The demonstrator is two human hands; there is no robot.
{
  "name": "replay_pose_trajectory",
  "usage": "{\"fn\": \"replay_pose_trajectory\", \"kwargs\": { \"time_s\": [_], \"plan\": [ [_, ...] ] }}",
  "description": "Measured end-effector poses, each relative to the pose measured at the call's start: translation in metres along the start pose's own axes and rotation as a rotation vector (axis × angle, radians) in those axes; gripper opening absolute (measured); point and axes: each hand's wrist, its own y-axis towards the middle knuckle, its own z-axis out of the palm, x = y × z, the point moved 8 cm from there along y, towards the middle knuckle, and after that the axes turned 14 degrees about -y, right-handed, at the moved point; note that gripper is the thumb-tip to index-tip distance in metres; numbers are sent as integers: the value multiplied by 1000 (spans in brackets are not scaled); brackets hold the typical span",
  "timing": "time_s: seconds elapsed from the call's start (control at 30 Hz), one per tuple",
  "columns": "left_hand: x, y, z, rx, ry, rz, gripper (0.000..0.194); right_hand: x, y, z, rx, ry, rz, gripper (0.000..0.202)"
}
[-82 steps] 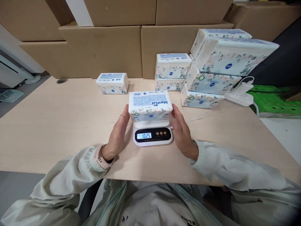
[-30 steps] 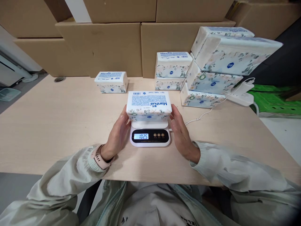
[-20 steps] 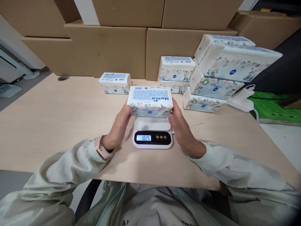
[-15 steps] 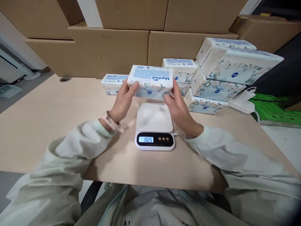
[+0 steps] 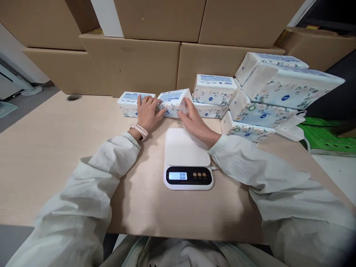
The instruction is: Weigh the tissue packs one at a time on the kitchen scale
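Note:
A tissue pack (image 5: 171, 101) with blue print and leaf patterns is between my hands at the back of the table, its right end raised a little. My right hand (image 5: 196, 124) grips that right end, thumb in front. At its left end, my left hand (image 5: 149, 113) has thumb and forefinger against it, while the other fingers lie over the edge of another tissue pack (image 5: 128, 107). In front stands a white kitchen scale (image 5: 187, 148), its plate bare and its display (image 5: 178, 176) reading 0.0.
Two stacked packs (image 5: 214, 89) stand just right of my right hand. A taller pile of packs (image 5: 264, 100) rises farther right, beside a white power strip (image 5: 290, 131). Cardboard boxes (image 5: 133, 66) line the back. A green crate (image 5: 328, 133) is off the table's right side.
Both hands have carried the tissue pack from above the scale back and left, down into the row beside the left pack. The display went from 102.5 to 0.0.

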Motion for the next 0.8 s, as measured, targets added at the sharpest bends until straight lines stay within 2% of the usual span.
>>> {"fn": "replay_pose_trajectory", "kwargs": {
  "time_s": [0.2,0.3,0.47,0.53,0.6,0.67,0.73,0.8],
  "plan": [
    [16,2,-12,19,29,36,30,-15,22,19,146,81,177,88],
    [25,6,-16,55,44,25,33,-17,44,24,183,74,186,86],
    [57,6,-41,-33,92,-98,35,9,79,47,268,115,121,87],
    [70,3,-55,-77,109,-135,35,26,86,59,317,126,58,86],
    [79,2,-65,-101,126,-160,34,42,85,61,329,81,-28,86],
    [77,2,-71,-129,134,-176,34,50,76,46,217,-27,-131,81],
    [62,7,-70,-163,80,-159,34,49,58,11,-32,-139,-209,71],
    [33,19,-54,-172,-90,-105,36,34,33,-31,-314,-200,-212,64]
  ]
}}
